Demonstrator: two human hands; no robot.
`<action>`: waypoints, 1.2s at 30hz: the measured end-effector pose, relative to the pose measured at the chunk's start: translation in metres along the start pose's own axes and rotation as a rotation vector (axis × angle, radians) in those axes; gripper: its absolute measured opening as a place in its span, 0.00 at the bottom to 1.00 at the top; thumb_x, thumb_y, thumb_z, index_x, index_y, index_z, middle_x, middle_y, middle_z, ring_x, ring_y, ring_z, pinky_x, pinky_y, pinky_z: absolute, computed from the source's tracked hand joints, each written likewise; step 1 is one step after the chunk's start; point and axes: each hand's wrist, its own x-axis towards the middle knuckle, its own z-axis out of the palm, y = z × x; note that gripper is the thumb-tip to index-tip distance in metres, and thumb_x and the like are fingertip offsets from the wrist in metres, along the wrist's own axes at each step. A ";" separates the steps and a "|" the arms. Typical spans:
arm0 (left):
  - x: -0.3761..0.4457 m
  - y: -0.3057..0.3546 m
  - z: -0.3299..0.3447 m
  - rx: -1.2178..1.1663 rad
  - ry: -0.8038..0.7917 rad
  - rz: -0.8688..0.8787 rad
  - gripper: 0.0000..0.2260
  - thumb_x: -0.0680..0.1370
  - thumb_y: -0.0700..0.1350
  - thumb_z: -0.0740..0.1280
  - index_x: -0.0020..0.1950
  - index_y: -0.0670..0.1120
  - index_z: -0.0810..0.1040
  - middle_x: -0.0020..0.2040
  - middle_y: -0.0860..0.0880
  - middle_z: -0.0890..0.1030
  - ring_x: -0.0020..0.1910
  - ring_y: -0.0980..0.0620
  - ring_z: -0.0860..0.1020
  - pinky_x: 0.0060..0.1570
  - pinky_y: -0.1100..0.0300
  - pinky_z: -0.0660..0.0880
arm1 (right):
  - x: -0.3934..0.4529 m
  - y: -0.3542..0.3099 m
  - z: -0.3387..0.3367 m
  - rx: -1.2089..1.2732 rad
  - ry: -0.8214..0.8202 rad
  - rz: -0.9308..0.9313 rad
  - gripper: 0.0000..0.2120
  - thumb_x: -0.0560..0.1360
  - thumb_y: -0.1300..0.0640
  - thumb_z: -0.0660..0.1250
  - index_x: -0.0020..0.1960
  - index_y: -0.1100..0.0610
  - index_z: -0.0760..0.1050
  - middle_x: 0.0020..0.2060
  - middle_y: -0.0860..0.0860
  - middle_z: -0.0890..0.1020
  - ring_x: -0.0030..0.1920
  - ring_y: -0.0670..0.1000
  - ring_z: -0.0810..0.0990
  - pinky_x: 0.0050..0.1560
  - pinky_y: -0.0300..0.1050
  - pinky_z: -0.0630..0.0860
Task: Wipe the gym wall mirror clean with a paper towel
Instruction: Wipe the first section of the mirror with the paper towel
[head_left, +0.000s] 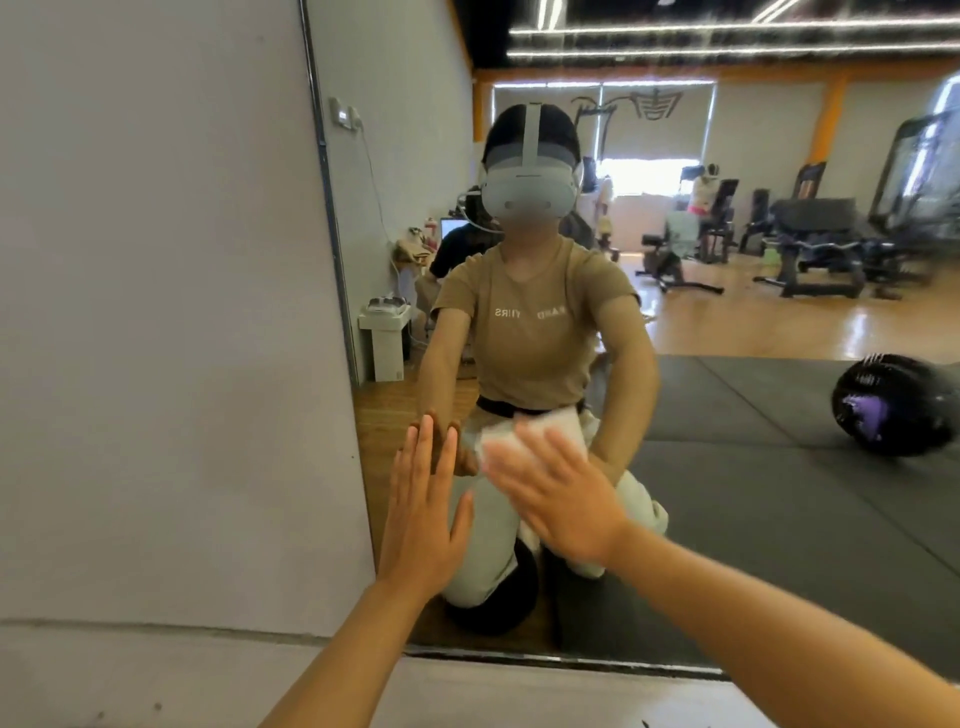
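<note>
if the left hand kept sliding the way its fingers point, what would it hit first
Likely nothing solid. The left hand lies flat on the mirror, fingers pointing up the glass. Its path runs just right of the mirror's left edge, though depth is hard to judge.

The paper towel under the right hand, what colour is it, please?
White, shown in the head view: paper towel.

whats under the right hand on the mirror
A white paper towel, pressed flat to the mirror by the right hand. Only its upper edge shows; the rest is covered.
</note>
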 end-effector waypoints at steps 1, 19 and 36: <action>-0.001 -0.004 0.000 -0.001 0.003 -0.014 0.31 0.82 0.51 0.58 0.82 0.45 0.51 0.83 0.45 0.45 0.81 0.44 0.45 0.79 0.50 0.43 | -0.018 -0.016 0.011 -0.029 -0.076 -0.067 0.34 0.79 0.47 0.61 0.81 0.50 0.51 0.81 0.51 0.46 0.80 0.60 0.42 0.78 0.60 0.38; 0.015 -0.078 -0.044 0.161 0.107 -0.027 0.30 0.82 0.52 0.56 0.82 0.44 0.54 0.82 0.41 0.50 0.81 0.42 0.48 0.79 0.46 0.42 | 0.164 0.086 -0.075 -0.012 0.397 0.446 0.23 0.84 0.55 0.55 0.78 0.56 0.63 0.77 0.57 0.64 0.77 0.65 0.57 0.78 0.62 0.49; 0.022 -0.129 -0.053 0.152 0.034 -0.089 0.29 0.84 0.53 0.51 0.83 0.53 0.44 0.83 0.49 0.40 0.81 0.48 0.42 0.78 0.47 0.39 | 0.092 -0.027 0.003 -0.164 -0.027 -0.215 0.34 0.77 0.46 0.63 0.80 0.52 0.56 0.80 0.51 0.56 0.79 0.60 0.51 0.79 0.58 0.40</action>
